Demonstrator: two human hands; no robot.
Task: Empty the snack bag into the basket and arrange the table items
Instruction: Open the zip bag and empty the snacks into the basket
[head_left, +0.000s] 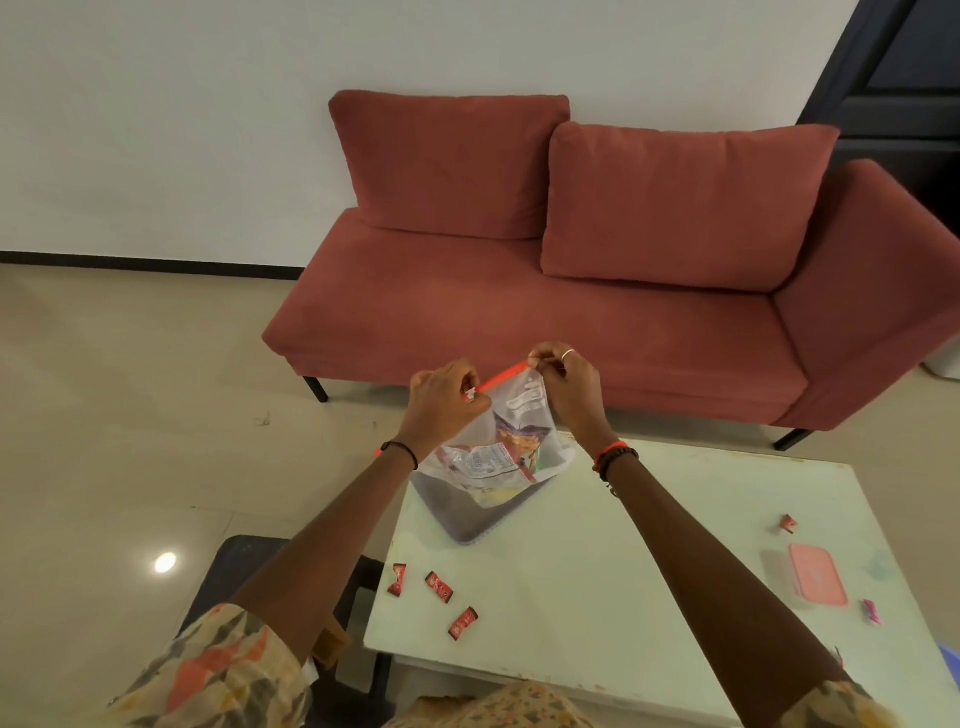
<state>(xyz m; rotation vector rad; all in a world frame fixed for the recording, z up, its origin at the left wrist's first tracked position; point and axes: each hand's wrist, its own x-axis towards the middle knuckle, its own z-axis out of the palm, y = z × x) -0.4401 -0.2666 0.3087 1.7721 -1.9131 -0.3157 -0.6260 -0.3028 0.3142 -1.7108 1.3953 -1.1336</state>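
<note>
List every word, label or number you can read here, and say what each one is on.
None can be read.
Snack packets inside the clear zip bag: white label panels with print, too blurred.
Small red candy wrappers on the table: light marks, too small.
Pink lidded box: faint emblem, illegible.

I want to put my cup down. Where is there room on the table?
The table is bare in the middle, between the red candies and the pink box. The far left corner is crowded: the basket and snack bag sit there.
</note>
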